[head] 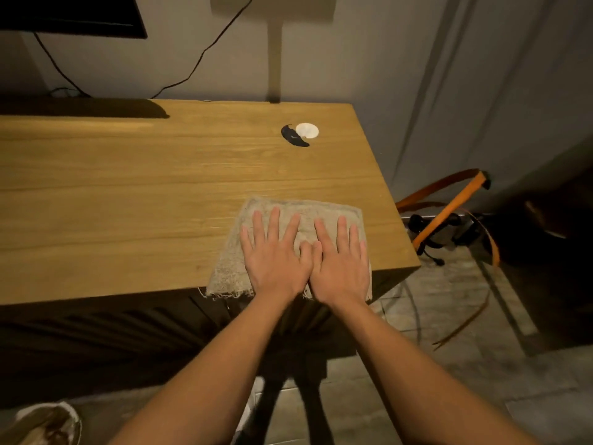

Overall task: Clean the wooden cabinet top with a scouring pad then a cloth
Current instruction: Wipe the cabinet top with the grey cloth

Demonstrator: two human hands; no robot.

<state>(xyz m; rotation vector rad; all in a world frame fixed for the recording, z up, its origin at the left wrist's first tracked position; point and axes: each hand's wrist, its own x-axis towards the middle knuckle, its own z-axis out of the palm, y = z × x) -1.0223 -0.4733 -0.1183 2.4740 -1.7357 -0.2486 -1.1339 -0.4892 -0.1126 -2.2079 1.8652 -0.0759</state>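
A beige, frayed cloth lies flat on the wooden cabinet top, near its front right corner, with its near edge hanging slightly over the front. My left hand and my right hand rest palm-down side by side on the cloth, fingers spread and thumbs touching. Neither hand grips the cloth. No scouring pad is in view.
A white round disc and a black curved piece sit at the back right of the top. A dark screen hangs at upper left with cables along the wall. An orange-strapped item lies on the floor to the right.
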